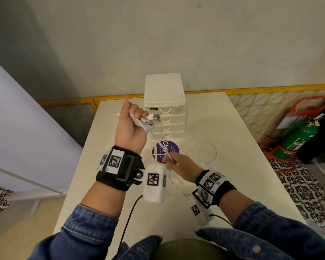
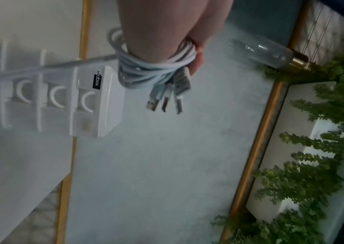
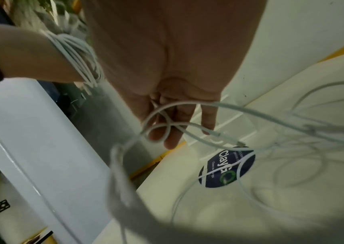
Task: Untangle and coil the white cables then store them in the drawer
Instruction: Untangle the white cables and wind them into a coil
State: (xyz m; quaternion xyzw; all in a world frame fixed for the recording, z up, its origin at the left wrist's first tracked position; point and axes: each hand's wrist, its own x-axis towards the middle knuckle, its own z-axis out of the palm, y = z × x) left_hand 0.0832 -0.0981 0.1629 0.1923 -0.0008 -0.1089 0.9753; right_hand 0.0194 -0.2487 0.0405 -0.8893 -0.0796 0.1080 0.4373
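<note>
My left hand [image 1: 134,119] is raised in front of the white drawer unit [image 1: 165,102] with white cables coiled [image 2: 152,69] around its fingers; several USB plugs [image 2: 167,97] stick out of the bundle. A strand runs down from the coil to my right hand [image 1: 174,162], which pinches the white cable [image 3: 167,125] low over the table. In the right wrist view that cable loops across my fingers [image 3: 173,137]. More loose white cable [image 1: 203,152] lies in loops on the table to the right. The drawers look closed.
A round purple sticker [image 1: 165,151] is on the white table [image 1: 233,147] in front of the drawer unit. A yellow rail [image 1: 270,90] runs behind the table. A green extinguisher [image 1: 298,139] in a red stand is on the floor at right.
</note>
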